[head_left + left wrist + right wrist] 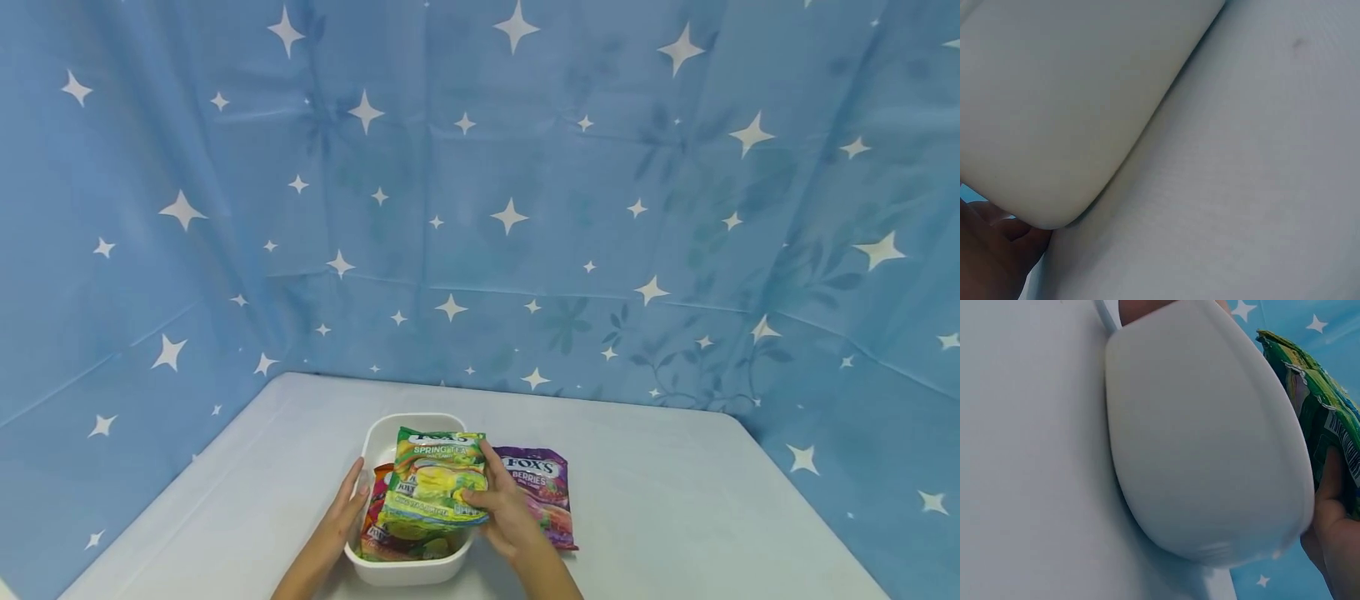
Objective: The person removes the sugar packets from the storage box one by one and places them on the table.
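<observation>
In the head view my right hand (517, 517) grips a green and yellow Fox's Spring Tea candy bag (431, 479) by its right side, thumb on the front. The bag is tilted over a white container (412, 573). My left hand (337, 525) rests against the container's left side with fingers extended. Inside the container lies a red-orange candy bag (381, 543), partly covered by the green one. The right wrist view shows my right fingers (1334, 478) on the back of the green bag (1316, 384), beside the container's rim (1297, 456).
A purple Fox's Berries candy bag (551, 487) lies on the table just right of the container, partly behind my right hand. The white table (697, 500) reaches back to a blue curtain (480, 208) with white stars.
</observation>
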Motion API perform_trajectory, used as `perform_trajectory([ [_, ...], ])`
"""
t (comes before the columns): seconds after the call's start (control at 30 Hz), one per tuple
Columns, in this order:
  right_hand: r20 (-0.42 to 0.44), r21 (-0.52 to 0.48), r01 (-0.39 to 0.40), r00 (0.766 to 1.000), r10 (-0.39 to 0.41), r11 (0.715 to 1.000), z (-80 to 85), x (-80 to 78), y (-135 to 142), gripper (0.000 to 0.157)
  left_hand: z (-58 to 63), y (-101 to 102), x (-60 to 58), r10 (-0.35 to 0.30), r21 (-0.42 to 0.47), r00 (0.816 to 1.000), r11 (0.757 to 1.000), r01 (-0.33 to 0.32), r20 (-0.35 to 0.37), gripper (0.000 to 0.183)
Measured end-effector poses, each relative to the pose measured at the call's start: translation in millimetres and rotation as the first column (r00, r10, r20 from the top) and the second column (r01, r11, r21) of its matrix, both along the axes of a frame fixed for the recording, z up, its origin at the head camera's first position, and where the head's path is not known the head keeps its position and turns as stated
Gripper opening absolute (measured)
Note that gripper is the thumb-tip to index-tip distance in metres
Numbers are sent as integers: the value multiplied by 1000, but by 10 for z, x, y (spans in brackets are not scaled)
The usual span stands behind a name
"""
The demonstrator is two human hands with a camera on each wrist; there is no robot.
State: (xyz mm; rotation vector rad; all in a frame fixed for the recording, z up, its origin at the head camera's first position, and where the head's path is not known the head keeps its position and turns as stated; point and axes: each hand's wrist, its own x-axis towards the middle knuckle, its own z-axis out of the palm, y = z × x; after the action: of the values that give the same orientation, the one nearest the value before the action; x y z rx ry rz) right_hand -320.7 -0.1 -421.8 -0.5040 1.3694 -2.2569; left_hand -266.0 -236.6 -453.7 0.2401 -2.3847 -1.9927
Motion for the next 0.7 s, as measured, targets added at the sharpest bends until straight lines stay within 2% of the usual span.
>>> perform_trajectory([
  [0.13, 14, 9, 31, 999, -31, 999, 10, -59, 74, 88, -2, 1, 15, -1, -16, 1000, 1000, 1, -8, 67],
  [0.4, -6, -13, 2, 1000, -2, 1000, 37, -147, 250, 86, -13, -3, -3, -10, -32, 1000, 999, 9, -22, 67],
  [0.7, -27, 45, -21, 999, 22, 999, 72, -218, 488, 88, -26, -9, -6, -15, -18, 1000, 1000, 14, -20, 67],
])
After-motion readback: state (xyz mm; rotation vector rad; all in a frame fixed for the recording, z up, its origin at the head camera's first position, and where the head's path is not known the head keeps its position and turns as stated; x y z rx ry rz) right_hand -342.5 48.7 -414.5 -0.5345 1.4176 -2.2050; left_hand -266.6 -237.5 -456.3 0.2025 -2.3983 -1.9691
